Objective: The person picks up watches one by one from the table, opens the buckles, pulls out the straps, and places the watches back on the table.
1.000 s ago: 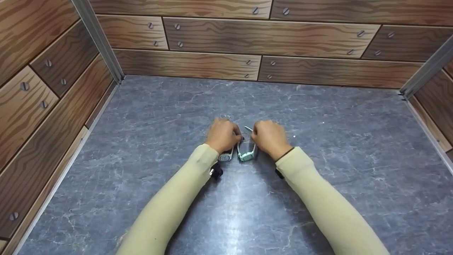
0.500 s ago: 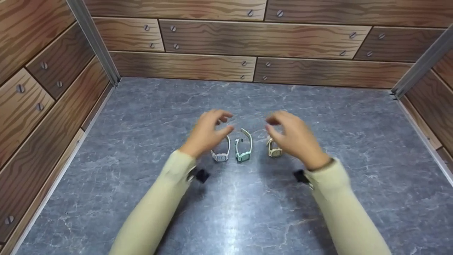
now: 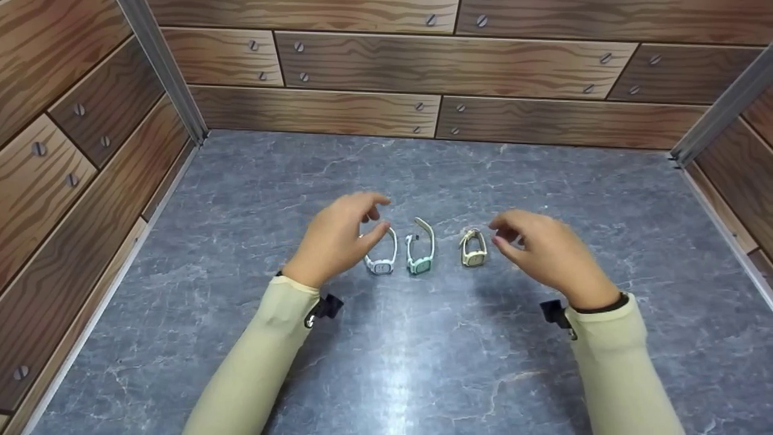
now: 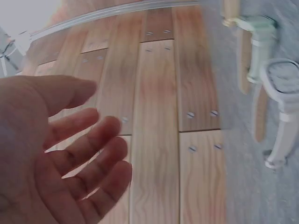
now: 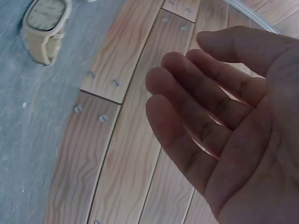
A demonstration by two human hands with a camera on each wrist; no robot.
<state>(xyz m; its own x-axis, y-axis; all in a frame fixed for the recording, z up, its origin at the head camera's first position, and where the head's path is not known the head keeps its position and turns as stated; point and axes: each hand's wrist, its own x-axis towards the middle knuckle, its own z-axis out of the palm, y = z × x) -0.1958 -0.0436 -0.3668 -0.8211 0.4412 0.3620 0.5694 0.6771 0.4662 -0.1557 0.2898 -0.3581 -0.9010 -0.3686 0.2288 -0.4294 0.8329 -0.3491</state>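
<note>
Three wristwatches stand in a row on the grey marbled tabletop. The white watch (image 3: 381, 266) is leftmost, its strap partly hidden behind my left hand (image 3: 341, 235), which hovers over its left side with loosely bent fingers and holds nothing. In the middle is the mint-green watch (image 3: 420, 264), its strap ends apart. The beige watch (image 3: 474, 258) sits to the right, its strap looped round. Just right of it is my right hand (image 3: 546, 254), fingers relaxed and holding nothing. The right wrist view shows that palm bare, with the beige watch (image 5: 46, 16) at upper left.
Wood-patterned panels (image 3: 447, 66) wall off the back and both sides of the tabletop (image 3: 386, 362). Metal posts (image 3: 166, 72) mark the back corners. A small camera (image 3: 329, 306) is strapped at the left wrist and another (image 3: 552, 311) at the right.
Both hands have moved apart from the mint-green watch, where they were together a second ago. Its strap is let go, and the beige watch has come into view on the right.
</note>
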